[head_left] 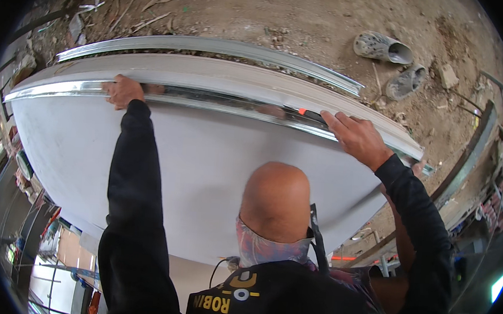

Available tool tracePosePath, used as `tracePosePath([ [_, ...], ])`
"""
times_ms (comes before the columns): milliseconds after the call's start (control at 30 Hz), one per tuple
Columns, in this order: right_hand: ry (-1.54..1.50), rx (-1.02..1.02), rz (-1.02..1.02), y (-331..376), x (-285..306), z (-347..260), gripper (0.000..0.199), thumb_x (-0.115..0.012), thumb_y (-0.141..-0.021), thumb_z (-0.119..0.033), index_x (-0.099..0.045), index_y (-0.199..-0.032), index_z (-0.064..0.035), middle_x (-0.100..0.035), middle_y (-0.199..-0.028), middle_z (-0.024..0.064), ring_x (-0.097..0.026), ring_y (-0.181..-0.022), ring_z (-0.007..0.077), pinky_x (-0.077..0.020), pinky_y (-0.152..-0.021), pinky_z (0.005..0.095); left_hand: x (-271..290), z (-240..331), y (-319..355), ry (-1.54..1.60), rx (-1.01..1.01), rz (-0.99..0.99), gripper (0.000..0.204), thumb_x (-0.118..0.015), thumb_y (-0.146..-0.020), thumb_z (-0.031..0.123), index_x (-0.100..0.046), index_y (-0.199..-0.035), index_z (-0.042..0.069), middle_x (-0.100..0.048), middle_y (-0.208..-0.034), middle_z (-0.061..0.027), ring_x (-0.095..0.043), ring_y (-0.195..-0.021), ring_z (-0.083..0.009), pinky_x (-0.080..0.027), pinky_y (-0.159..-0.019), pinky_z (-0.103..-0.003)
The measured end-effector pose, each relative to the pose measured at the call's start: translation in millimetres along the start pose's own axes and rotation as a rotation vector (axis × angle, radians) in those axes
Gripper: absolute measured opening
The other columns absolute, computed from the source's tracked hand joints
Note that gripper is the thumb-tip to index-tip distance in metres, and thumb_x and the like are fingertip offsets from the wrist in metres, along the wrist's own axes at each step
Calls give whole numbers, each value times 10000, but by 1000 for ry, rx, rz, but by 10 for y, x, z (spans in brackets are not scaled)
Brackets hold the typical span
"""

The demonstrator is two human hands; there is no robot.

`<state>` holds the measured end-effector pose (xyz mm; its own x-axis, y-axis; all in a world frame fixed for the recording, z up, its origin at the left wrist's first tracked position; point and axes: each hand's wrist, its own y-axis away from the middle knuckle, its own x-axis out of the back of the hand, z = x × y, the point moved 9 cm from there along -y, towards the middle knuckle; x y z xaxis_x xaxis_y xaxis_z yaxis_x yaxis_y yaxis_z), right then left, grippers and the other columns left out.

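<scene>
A long shiny metal channel lies along the far edge of a large pale board. My left hand is closed around the channel near its left end. Toward the channel's right part, my right hand grips a slim black-and-orange utility knife. The knife's thin tip points left, over the channel; whether it touches the metal I cannot tell. Beyond my right wrist, another person's hand is at the channel's right end, partly hidden by my sleeve.
A second metal channel lies beyond the board's far edge. Two dirty clogs rest on bare earth at the far right. The other person's bare arm passes behind my right forearm. A long beam runs along the right side.
</scene>
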<state>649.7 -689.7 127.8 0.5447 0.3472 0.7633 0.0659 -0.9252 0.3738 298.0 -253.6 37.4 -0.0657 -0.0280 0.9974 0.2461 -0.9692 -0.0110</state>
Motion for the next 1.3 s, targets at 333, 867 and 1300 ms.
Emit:
tracePosePath([
  [333, 100, -170, -136, 1278, 111, 724, 547, -617, -832, -43, -463, -1354, -88, -605, -930, 81, -649, -699, 290, -537, -566, 399, -29, -132, -124, 52, 89, 1, 552, -402, -940, 360, -433, -1366, 12, -571, -1269, -246, -522, -1195, -426, -404, -964, -605],
  [867, -89, 66, 228, -1198, 68, -793, 520, -624, -888, -107, -499, -1393, -127, -577, -905, 63, -635, -698, 264, -525, -572, 369, 113, 24, 50, 136, 86, -9, 594, -392, -975, 307, -340, -1482, 2, -359, -1540, -163, -342, -1381, -474, -286, -1058, -720],
  [1300, -69, 157, 171, -1651, -23, -990, 530, -598, -862, -79, -500, -1381, -122, -600, -918, 93, -635, -689, 308, -531, -594, 404, 167, 74, 96, 157, 74, 3, 599, -390, -980, 288, -320, -1488, -21, -333, -1555, -155, -311, -1395, -467, -259, -1100, -677],
])
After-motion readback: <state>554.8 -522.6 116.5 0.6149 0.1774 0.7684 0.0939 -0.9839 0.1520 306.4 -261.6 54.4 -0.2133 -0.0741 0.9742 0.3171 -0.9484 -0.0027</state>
